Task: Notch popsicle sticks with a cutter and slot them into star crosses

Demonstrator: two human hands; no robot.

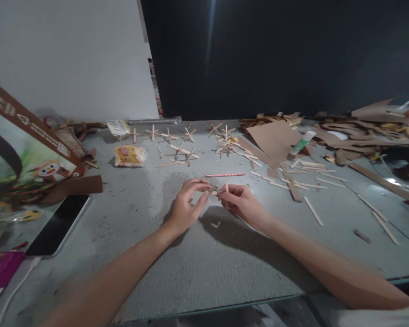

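Note:
My left hand [188, 206] is closed, its thumb and fingertips gripping a small piece made of wooden craft sticks [212, 190] over the middle of the table. Fingers hide much of this piece. Touching its right end, my right hand [243, 205] is closed in a pinch on a short craft stick [226, 186] whose tip pokes up. Whether the two pieces are joined, I cannot tell. Just beyond both hands lies a red pencil [225, 175]. Loose craft sticks [313, 211] are scattered to the right of my right hand.
Several crossed-stick shapes [187, 154] stand at the back. Cardboard [271, 141], a green-and-white glue stick [302, 143] and scraps lie at the back right. On the left are a yellow packet [129, 156], a phone [59, 227], a printed bag [37, 145] and a purple power strip [3, 274].

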